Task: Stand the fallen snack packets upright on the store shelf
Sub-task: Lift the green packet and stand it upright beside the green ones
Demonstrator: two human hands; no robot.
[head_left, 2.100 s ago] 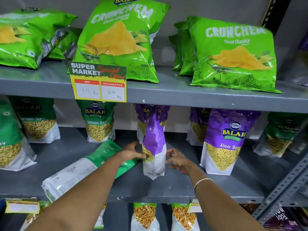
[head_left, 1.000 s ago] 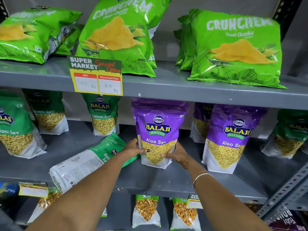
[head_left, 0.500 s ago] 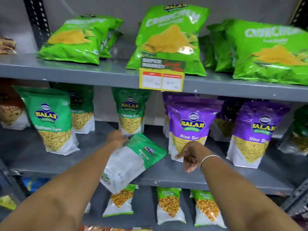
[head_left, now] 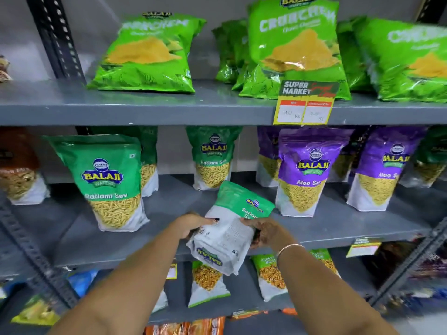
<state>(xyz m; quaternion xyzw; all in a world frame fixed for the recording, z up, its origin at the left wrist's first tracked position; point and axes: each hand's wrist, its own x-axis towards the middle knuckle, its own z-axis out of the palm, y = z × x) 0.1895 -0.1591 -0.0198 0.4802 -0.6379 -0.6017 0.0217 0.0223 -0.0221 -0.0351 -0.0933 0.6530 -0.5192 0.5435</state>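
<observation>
Much of the scene is cut off or smeared: the rightmost Crunchem bag (head_left: 411,59) on the top shelf runs out of frame, its lettering blurred, and the figures on the yellow price tag (head_left: 305,103) clipped to that shelf's front edge are too soft to read surely. At the far left of the middle shelf (head_left: 72,240) an orange-brown packet (head_left: 18,168) is half out of view and its label cannot be made out; at the far right a dark green packet (head_left: 433,153) is likewise clipped. Behind the front purple Aloo Sev packet (head_left: 305,174) another purple packet shows only as a strip, and a second Aloo Sev packet (head_left: 381,170) stands to its right. The fallen Ratlami Sev packet (head_left: 229,228) lies tilted over the front lip of the middle shelf, its white printed back facing up, green top pointing toward the shelf's rear, bottom end hanging past the edge. The left hand (head_left: 193,224) grips its left side with fingers curled on the pack; the right hand (head_left: 264,232), bangle on the wrist, clasps its right side. Through clear windows the upright Ratlami Sev packet (head_left: 106,182) at left and the one farther back (head_left: 212,158) show yellow sev strands inside. Lower-shelf packets (head_left: 206,281) are partly hidden by the arms.
</observation>
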